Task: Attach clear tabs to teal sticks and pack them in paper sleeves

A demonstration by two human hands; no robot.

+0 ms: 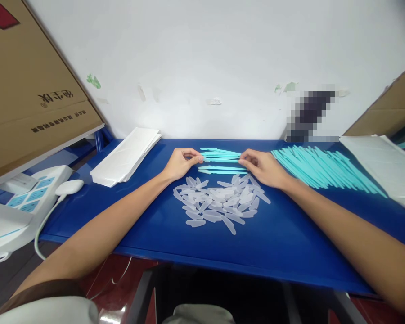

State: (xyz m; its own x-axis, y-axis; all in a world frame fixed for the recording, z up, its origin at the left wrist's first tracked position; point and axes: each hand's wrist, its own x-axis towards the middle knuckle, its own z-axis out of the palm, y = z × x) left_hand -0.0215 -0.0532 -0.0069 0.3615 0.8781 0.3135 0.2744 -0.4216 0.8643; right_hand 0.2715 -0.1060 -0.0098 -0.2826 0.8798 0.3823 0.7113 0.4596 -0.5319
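Between my two hands lies a small row of thin turquoise plastic sticks (220, 155) with tapered ends. My left hand (182, 164) pinches the left ends of these sticks with thumb and fingers. At their right ends my right hand (262, 168) is closed in the same way. How many sticks each hand grips is unclear. Just nearer to me, a couple more turquoise sticks (222, 170) lie side by side on the blue table (189, 245). Below them spreads a loose heap of frosted, translucent blade-shaped plastic pieces (219, 199).
A large pile of turquoise sticks (324, 167) lies right of my right hand, beside clear plastic bags (388, 166). White flat sleeves (126, 156) are stacked at left. A power strip (42, 191) with a white plug and cable, and a cardboard box (30, 81), stand far left.
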